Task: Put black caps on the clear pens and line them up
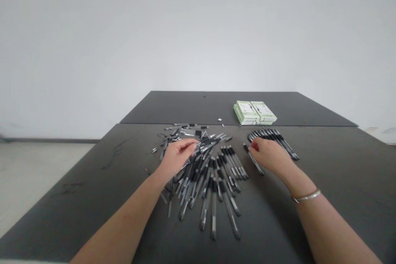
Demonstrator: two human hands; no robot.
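My left hand (177,156) reaches over the pile of pens and pen parts (198,169), its thumb and forefinger pinched together. Whatever lies between those fingertips blends with the pile behind them. To the right, my right hand (268,154) has its fingers closed at the upper part of a single pen (256,164), which has a clear barrel and a dark grip and slants down to the right. Just beyond that hand, a row of black pens (283,142) lies side by side, partly covered by it. More pens with dark grips (235,161) fan out between my hands.
Two side-by-side stacks of white and green boxes (255,113) stand on the far table. Small loose bits (219,119) lie near the seam between the dark tables (328,165). A few pieces (154,150) sit left of the pile. A white wall rises behind.
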